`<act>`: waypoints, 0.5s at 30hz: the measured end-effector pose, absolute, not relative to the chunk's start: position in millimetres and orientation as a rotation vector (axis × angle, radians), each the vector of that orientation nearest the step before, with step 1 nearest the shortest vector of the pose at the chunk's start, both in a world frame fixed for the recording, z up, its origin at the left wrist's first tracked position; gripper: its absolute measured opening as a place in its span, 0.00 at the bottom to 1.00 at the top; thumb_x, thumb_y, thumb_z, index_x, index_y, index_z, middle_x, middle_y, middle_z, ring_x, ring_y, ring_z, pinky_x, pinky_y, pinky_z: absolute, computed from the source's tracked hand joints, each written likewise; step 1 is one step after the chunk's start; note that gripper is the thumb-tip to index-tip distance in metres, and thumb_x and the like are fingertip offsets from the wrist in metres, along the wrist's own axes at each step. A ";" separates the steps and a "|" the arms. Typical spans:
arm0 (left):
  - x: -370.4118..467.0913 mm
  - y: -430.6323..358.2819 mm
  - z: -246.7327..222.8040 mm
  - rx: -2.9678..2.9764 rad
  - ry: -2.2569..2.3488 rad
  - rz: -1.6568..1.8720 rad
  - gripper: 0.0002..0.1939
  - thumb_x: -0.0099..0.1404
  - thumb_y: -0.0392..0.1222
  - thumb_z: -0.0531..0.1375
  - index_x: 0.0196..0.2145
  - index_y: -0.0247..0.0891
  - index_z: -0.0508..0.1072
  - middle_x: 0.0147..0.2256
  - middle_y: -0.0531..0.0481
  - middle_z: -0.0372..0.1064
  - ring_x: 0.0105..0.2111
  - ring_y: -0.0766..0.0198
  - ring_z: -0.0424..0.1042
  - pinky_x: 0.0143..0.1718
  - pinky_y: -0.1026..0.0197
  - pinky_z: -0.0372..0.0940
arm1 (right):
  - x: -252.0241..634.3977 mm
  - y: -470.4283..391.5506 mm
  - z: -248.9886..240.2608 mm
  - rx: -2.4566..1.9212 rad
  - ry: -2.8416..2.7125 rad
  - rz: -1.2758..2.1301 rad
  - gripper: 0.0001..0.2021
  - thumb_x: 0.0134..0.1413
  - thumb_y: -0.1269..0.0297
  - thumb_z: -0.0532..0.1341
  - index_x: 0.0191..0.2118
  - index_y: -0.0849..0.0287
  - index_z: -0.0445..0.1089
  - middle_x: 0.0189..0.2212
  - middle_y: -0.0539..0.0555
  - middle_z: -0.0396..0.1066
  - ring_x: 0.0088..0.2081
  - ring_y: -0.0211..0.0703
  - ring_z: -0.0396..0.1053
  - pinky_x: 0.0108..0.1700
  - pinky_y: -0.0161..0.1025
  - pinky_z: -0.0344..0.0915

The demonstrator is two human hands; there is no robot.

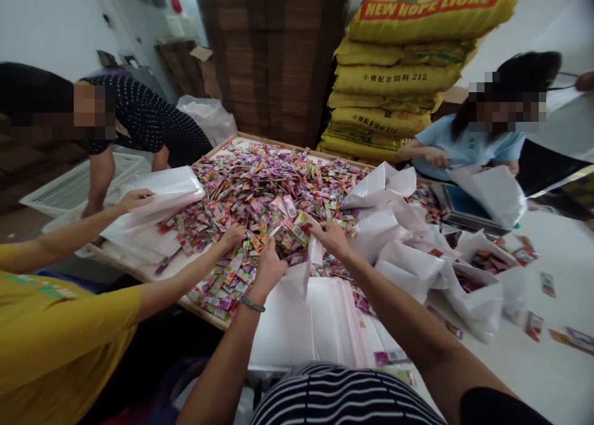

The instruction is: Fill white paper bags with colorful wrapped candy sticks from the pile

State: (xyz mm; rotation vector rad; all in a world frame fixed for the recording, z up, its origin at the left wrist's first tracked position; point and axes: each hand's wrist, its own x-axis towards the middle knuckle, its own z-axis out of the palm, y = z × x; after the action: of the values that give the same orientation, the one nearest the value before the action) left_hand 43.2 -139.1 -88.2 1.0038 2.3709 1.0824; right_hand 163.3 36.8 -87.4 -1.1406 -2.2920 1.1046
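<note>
My left hand (270,265), with a dark bracelet at the wrist, is closed with its fingertips at a small shiny packet at the edge of the heap. My right hand (332,237) grips the upper edge of a white bag (297,278), which hangs between my two hands. Several colourful packets (297,230) lie close to its fingers and the bag's mouth; how many are inside is hidden. A large heap of small purple, green and orange packets (264,177) spreads beyond my hands. Below them, a stack of flat white bags (301,326) lies right before me.
Filled white bags (408,258) stand to the right, with loose packets (533,326) around them. A co-worker in yellow (69,332) reaches in from the left, holding white bags (162,187). Two other people work across the table. Yellow sacks (394,78) are piled behind.
</note>
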 end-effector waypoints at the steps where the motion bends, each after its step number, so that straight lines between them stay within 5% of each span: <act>1: 42.7 -139.3 -80.9 1.006 2.386 1.058 0.43 0.49 0.28 0.64 0.64 0.30 0.61 0.61 0.33 0.66 0.61 0.45 0.67 0.62 0.48 0.64 | 165.2 36.1 -84.0 -1.102 -2.268 1.020 0.22 0.54 0.45 0.58 0.20 0.58 0.67 0.17 0.50 0.63 0.23 0.37 0.60 0.26 0.33 0.51; 7: 42.9 -130.1 -64.3 0.878 2.393 0.866 0.41 0.51 0.24 0.59 0.65 0.21 0.58 0.57 0.29 0.70 0.58 0.44 0.70 0.59 0.51 0.65 | 175.9 40.1 -67.2 -1.189 -2.346 0.921 0.25 0.55 0.49 0.56 0.14 0.56 0.54 0.14 0.49 0.53 0.21 0.37 0.54 0.27 0.35 0.46; 11: 46.8 -126.3 -79.0 0.995 2.390 0.963 0.45 0.50 0.25 0.60 0.66 0.28 0.58 0.62 0.32 0.65 0.62 0.46 0.65 0.63 0.49 0.62 | 186.2 41.9 -73.0 -1.108 -2.251 0.904 0.26 0.57 0.44 0.53 0.16 0.56 0.54 0.15 0.48 0.53 0.22 0.36 0.53 0.26 0.35 0.45; 15: 50.7 -124.7 -98.2 1.011 2.371 1.007 0.46 0.48 0.27 0.62 0.66 0.35 0.61 0.61 0.37 0.67 0.61 0.43 0.66 0.63 0.45 0.63 | 196.9 54.4 -96.6 -1.031 -2.157 1.249 0.30 0.55 0.34 0.53 0.17 0.56 0.54 0.16 0.47 0.54 0.21 0.35 0.54 0.25 0.34 0.48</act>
State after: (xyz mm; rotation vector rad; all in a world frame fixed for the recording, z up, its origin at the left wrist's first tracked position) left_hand 50.7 -124.7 -98.2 1.0112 2.3706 1.0075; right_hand 196.9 54.4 -96.6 -1.0312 -2.1570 1.2486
